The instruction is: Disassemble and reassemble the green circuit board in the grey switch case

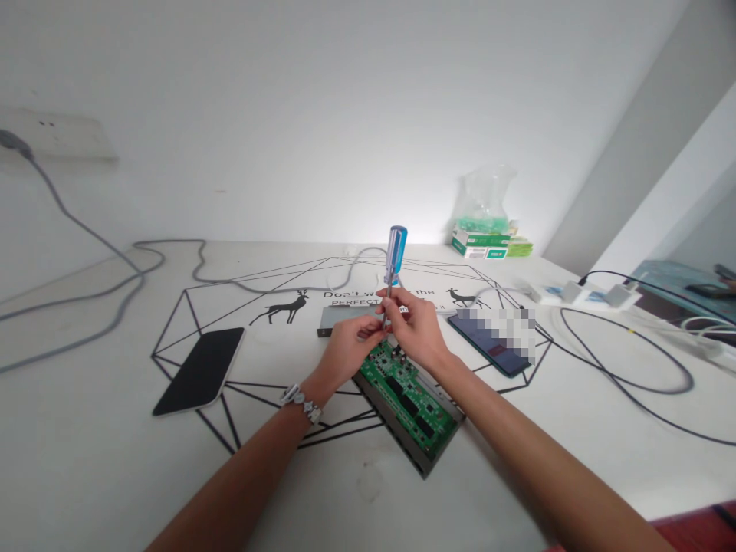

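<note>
A screwdriver (395,253) with a blue and clear handle stands upright over the far end of a green circuit board (408,395) in a grey metal casing. My right hand (415,326) pinches its shaft just below the handle. Lower down, the fingers of my left hand (350,349) are closed near the tip of the shaft; what they grip, if anything, is hidden. Behind my left hand lies a grey metal piece (336,317), partly covered by it. The screwdriver's tip is out of sight behind the fingers.
A dark phone (201,370) lies at the left, another phone (494,345) at the right. Grey cable (230,285) runs along the back left. A plastic bag (486,199) sits on green and white boxes (480,241) by the wall. Power strips (598,294) and black cable (644,346) are at the right.
</note>
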Tool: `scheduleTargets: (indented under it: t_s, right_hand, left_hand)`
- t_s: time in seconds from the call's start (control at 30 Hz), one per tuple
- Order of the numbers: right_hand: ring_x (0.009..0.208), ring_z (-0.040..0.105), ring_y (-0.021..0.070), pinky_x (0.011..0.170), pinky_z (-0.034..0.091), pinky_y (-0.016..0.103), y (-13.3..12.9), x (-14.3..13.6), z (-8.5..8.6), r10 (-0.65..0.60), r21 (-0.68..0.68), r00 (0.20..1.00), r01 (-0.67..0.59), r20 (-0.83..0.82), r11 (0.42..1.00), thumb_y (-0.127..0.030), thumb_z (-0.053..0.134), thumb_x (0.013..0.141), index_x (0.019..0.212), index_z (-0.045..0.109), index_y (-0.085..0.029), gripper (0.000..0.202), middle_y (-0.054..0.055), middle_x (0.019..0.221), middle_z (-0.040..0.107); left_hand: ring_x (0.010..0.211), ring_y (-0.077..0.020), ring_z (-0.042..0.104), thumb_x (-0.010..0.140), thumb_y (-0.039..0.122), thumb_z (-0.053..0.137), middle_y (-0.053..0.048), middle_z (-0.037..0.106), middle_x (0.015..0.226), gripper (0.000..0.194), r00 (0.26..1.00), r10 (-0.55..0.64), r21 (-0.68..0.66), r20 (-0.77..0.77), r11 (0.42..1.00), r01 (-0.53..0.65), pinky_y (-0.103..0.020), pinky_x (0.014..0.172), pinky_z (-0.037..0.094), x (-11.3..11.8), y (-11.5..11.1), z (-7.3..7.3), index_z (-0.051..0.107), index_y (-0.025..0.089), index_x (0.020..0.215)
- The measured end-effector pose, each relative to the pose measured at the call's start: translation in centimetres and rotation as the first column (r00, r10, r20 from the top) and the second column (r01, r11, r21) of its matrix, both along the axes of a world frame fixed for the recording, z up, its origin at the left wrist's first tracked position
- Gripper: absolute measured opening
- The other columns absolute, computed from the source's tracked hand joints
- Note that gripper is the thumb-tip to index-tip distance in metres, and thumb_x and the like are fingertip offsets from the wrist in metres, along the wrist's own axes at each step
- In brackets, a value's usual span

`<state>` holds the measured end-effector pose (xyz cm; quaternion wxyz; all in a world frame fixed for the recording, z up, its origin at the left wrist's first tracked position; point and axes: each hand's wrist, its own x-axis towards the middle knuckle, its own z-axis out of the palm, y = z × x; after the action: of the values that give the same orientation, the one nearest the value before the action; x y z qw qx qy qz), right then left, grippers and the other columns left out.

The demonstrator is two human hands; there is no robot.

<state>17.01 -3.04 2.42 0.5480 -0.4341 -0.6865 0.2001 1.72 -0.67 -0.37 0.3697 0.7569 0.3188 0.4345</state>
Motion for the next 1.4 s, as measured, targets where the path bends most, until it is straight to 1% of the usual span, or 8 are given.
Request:
scheduleTargets:
  t_s: [0.37,0.57,0.73,1.0,1.17,1.4]
  right_hand:
    - [0.074,0.066,0.0171,0.064,0.056,0.027,-0.37,0.04,0.21,0.014,0.017,1.000,-0.014,0.022,1.000,-0.034,0.047,0.099,0.111,0.068,-0.020,0.028,0.004,0.088,0.072]
    - [0.068,0.065,0.0160,0.061,0.055,0.027,-0.30,0.11,0.26,0.003,0.009,1.000,-0.003,0.023,1.000,-0.037,0.047,0.099,0.114,0.068,-0.019,0.031,0.004,0.085,0.071]
    - [0.068,0.065,0.0162,0.062,0.055,0.027,-0.26,0.14,0.24,0.005,0.004,1.000,-0.005,0.016,1.000,-0.038,0.047,0.098,0.114,0.068,-0.019,0.032,0.004,0.085,0.071]
    - [0.072,0.066,0.0176,0.063,0.056,0.027,-0.33,0.09,0.37,0.006,0.014,1.000,-0.007,0.025,1.000,-0.038,0.046,0.099,0.114,0.068,-0.020,0.032,0.004,0.087,0.072]
    - [0.071,0.066,0.0175,0.062,0.056,0.027,-0.31,0.10,0.37,0.008,0.008,1.000,-0.008,0.019,1.000,-0.038,0.046,0.099,0.114,0.068,-0.020,0.032,0.005,0.087,0.072]
    - [0.075,0.068,0.0182,0.064,0.057,0.028,-0.29,0.15,0.33,0.007,0.013,1.000,-0.007,0.025,1.000,-0.038,0.046,0.099,0.114,0.068,-0.020,0.033,0.005,0.089,0.073]
  left_hand:
    - [0.081,-0.0224,0.069,0.088,0.030,0.065,-0.008,0.076,0.085,0.019,1.000,0.003,0.007,0.003,1.000,-0.003,-0.030,0.075,0.052,0.03,-0.04,0.07,0.073,0.013,0.082]
    - [0.080,-0.0218,0.069,0.088,0.029,0.064,-0.007,0.076,0.086,0.019,0.999,0.019,0.023,-0.031,1.000,-0.019,-0.030,0.074,0.051,0.11,0.01,-0.21,0.074,0.013,0.084]
    - [0.082,-0.0228,0.070,0.087,0.029,0.065,-0.007,0.077,0.088,0.018,0.999,0.019,0.015,-0.030,1.000,-0.019,-0.031,0.076,0.053,0.10,-0.05,-0.19,0.074,0.014,0.085]
    - [0.081,-0.0230,0.070,0.088,0.033,0.065,-0.007,0.077,0.086,0.021,0.999,0.034,0.026,-0.019,0.999,-0.033,-0.031,0.075,0.053,0.22,-0.30,0.11,0.074,0.015,0.084]
    - [0.082,-0.0234,0.070,0.087,0.032,0.066,-0.007,0.077,0.087,0.020,0.999,0.033,0.024,-0.003,0.999,-0.033,-0.030,0.075,0.054,0.21,-0.29,0.05,0.075,0.014,0.085]
    - [0.080,-0.0226,0.071,0.087,0.033,0.066,-0.006,0.078,0.085,0.020,0.999,0.046,0.045,-0.015,0.998,-0.045,-0.029,0.073,0.053,0.18,-0.18,-0.06,0.074,0.015,0.082]
